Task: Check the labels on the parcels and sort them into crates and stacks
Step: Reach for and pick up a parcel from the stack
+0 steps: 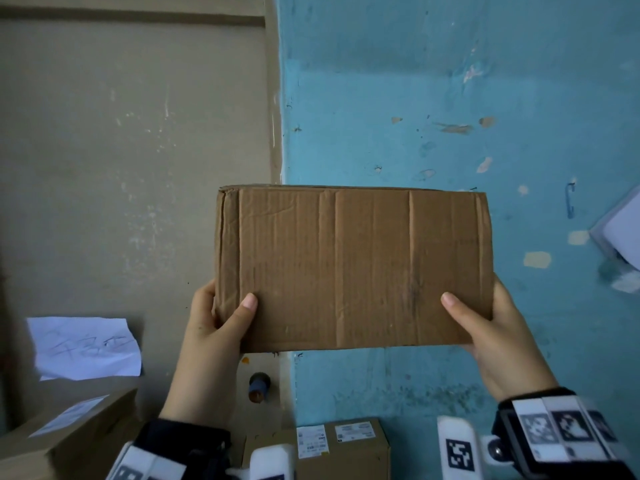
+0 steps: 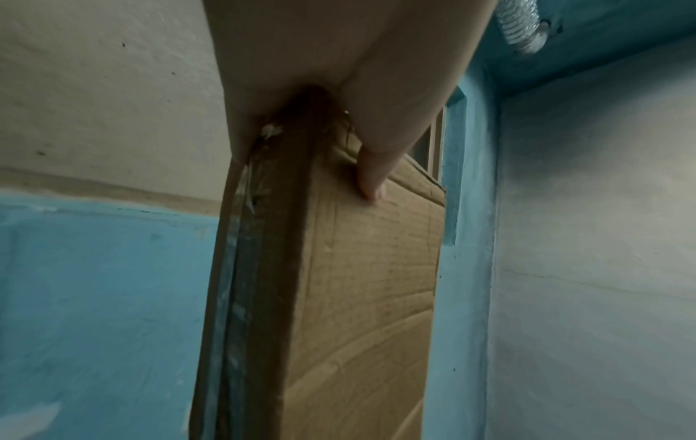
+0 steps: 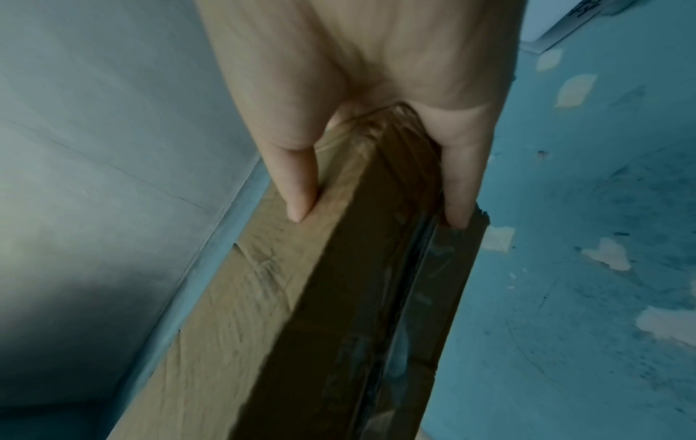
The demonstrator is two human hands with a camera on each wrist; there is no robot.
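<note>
I hold a flat brown cardboard parcel (image 1: 353,268) upright in front of the wall, its plain creased face toward me with no label showing. My left hand (image 1: 221,317) grips its lower left corner, thumb on the near face and fingers behind. My right hand (image 1: 485,323) grips the lower right corner the same way. The left wrist view shows the parcel (image 2: 339,282) edge-on, with my left hand (image 2: 339,104) pinching it. In the right wrist view my right hand (image 3: 380,148) pinches the parcel (image 3: 320,312) beside its taped edge. Whatever is on the far face is hidden.
A brown box with a white label (image 1: 65,434) lies at the lower left under a handwritten paper sheet (image 1: 85,348) on the wall. Another labelled box (image 1: 332,445) sits below the parcel. A white sheet (image 1: 620,230) hangs at the right on the blue wall.
</note>
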